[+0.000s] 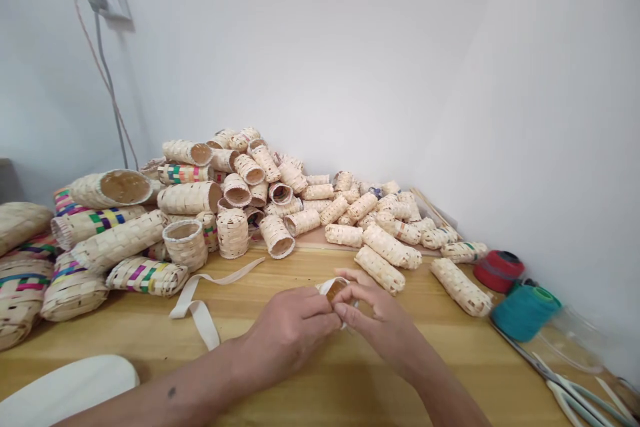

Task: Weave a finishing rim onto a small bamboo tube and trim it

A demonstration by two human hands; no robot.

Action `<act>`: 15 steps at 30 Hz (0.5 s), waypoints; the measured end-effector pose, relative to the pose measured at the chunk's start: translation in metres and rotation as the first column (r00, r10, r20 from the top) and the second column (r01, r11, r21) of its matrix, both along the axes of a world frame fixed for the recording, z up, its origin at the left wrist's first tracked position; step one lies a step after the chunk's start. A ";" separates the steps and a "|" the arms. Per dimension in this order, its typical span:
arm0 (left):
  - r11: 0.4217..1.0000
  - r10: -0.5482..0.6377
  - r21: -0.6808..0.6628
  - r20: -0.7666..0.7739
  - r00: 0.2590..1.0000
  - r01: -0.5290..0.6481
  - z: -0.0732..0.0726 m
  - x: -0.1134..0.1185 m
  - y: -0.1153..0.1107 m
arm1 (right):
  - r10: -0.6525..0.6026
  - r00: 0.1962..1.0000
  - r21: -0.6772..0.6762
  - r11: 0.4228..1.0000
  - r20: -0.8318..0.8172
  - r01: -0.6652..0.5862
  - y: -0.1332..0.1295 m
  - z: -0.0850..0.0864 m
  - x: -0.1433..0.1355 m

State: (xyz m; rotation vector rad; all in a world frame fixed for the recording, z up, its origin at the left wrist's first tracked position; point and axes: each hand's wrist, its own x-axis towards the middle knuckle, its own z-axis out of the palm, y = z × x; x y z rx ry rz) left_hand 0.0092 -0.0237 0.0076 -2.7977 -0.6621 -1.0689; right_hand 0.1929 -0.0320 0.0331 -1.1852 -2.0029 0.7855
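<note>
Near the table's front middle, a small woven basket (334,287) shows its open mouth between my hands, with a pale rim round it. My left hand (295,323) is closed round the basket's near left side and hides most of it. The thumb and forefinger of my right hand (375,310) pinch at the rim, close to the left fingertips. A white ribbon (203,313) lies in loose folds on the table, left of my hands.
Woven baskets (233,233) are heaped along the wall. Red thread (499,271), teal thread (526,311) and scissors (567,387) are at the right. A white oval object (75,390) is at the front left of the wooden table (330,387).
</note>
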 end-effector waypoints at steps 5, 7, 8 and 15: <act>1.000 -0.016 -0.006 -0.029 0.999 0.016 0.000 -0.002 0.001 | -0.067 0.997 0.111 0.992 0.041 0.062 -0.002 0.004 0.001; 0.997 -0.049 -0.057 0.045 0.998 0.051 0.002 -0.003 0.002 | -0.105 0.994 0.182 0.978 0.009 0.101 -0.005 0.003 -0.001; 0.993 -0.070 -0.093 0.091 0.993 0.079 0.004 -0.005 0.003 | -0.123 0.992 0.216 0.968 -0.022 0.125 -0.006 0.003 -0.002; 0.877 -0.304 -0.353 0.118 0.945 0.326 0.024 -0.009 -0.002 | -0.105 0.961 0.240 0.956 -0.255 0.168 -0.011 0.002 -0.012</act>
